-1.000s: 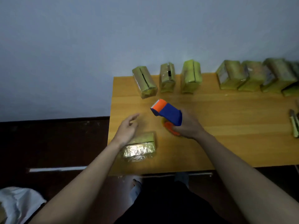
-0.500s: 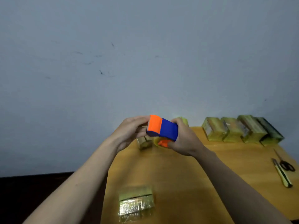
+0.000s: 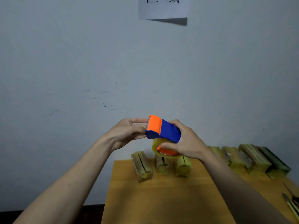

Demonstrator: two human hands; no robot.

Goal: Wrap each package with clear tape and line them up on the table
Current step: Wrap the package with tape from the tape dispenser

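The person holds a tape holder (image 3: 163,129) up in the air, well above the table (image 3: 161,199), in front of the wall (image 3: 97,62). The right hand (image 3: 186,141) is wrapped around it, with fingers over the blue top and the thumb under the roll of clear tape (image 3: 165,147) that sits inside. The left hand (image 3: 127,133) is at the orange front end, and its fingers look curled there as if pinching the loose end of the tape, but the tape end itself is too thin and clear to see. So this step looks like getting the tape started, not wrapping yet. Three packages (image 3: 161,165) stand side by side at the back of the table, just under the hands. More packages (image 3: 252,159) sit in a row on the right, close together by the wall. No package is in either hand now. Next, the loose end likely has to be pulled out a bit, then the hands have to come down to a package and stick the tape on it. The tape could stick to the fingers or to itself, so a slow, straight pull would help. Some tools (image 3: 291,204) lie at the right edge of the table, but they are too cut off to name. A paper sign (image 3: 163,7) hangs high on the wall.
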